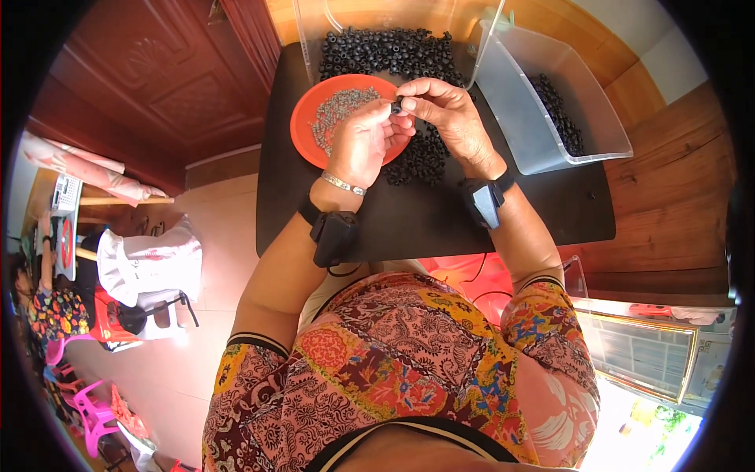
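Note:
My left hand and my right hand meet fingertip to fingertip over a black table. Between them they pinch a small black ring-shaped part. Under my left hand sits an orange plate with several small grey metal pieces. A pile of the same black ring parts lies on the table just below my hands. Both wrists carry black strapped devices; the left one also wears a silver bracelet.
A bigger heap of black rings lies at the table's far edge inside a clear container. A clear plastic bin with more black rings stands at the right. A wooden door is at left, with pink plastic chairs and another person at lower left.

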Available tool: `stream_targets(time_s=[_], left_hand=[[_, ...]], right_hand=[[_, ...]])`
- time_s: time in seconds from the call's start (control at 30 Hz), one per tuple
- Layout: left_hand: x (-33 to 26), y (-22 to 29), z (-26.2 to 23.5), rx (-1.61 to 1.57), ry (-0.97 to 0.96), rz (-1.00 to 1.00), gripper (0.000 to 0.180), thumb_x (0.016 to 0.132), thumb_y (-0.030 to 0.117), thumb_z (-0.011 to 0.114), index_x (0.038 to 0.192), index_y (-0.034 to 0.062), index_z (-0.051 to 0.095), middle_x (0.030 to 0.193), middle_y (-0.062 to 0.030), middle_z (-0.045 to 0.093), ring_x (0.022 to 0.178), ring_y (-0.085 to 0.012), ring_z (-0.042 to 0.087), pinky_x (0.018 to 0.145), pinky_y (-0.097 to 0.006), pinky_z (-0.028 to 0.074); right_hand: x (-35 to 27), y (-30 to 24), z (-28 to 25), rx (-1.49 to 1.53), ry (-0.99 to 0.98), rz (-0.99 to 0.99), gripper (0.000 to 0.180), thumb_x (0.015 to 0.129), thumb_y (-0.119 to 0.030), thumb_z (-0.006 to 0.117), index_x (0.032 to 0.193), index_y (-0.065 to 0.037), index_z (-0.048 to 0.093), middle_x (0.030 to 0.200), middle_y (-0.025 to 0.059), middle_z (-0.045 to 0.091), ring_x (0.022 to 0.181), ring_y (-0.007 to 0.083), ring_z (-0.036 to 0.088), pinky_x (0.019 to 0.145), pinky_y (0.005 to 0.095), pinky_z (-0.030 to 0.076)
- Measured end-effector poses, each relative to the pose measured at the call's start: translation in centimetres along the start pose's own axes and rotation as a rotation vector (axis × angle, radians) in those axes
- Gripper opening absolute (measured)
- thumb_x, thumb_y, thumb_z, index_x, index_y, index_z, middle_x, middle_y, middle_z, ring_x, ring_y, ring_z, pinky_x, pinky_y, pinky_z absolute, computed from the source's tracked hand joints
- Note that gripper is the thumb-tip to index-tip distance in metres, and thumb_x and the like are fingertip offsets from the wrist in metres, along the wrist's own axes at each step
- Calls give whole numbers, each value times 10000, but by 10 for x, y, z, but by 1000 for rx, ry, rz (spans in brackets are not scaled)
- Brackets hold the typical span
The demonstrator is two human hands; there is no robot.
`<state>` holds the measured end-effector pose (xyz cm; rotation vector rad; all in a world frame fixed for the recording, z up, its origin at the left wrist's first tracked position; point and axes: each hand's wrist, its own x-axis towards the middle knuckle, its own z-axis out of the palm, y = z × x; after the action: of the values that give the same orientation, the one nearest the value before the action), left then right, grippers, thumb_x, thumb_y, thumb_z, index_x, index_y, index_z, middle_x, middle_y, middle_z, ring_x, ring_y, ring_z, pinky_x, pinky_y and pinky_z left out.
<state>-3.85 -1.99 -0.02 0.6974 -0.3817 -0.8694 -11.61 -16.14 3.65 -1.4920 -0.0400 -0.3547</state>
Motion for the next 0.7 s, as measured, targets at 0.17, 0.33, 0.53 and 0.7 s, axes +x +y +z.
stream_targets(time_s=[0.17,0.33,0.53,0.7], left_hand=[[-2,-1,-1,-9,1,-2,233,884,218,511,941,13,604,865,-87,625,808,-201,603,780,-318,471],[-2,1,1,13,18,-6,232,886,219,507,927,13,605,848,-87,624,798,-201,602,773,-316,471],[-3,-1,-1,44,35,-3,232,885,226,512,943,19,601,835,-88,626,788,-199,602,765,-317,466],[-6,0,5,-25,98,-14,226,886,228,517,1002,47,588,934,-56,629,852,-164,592,788,-307,452]], right_hand=[[0,5,1,-6,-29,-35,131,868,-55,622,989,-13,646,903,17,627,839,96,575,805,239,467],[-2,7,-2,2,-29,-53,133,870,-42,614,995,-11,647,930,14,620,849,98,577,804,235,467],[-6,5,0,-218,-13,-176,160,846,-25,635,1006,-26,653,951,29,624,876,107,578,800,252,472],[-5,8,2,-623,53,-494,298,711,-23,737,998,-52,659,963,63,644,878,179,602,836,308,461]])
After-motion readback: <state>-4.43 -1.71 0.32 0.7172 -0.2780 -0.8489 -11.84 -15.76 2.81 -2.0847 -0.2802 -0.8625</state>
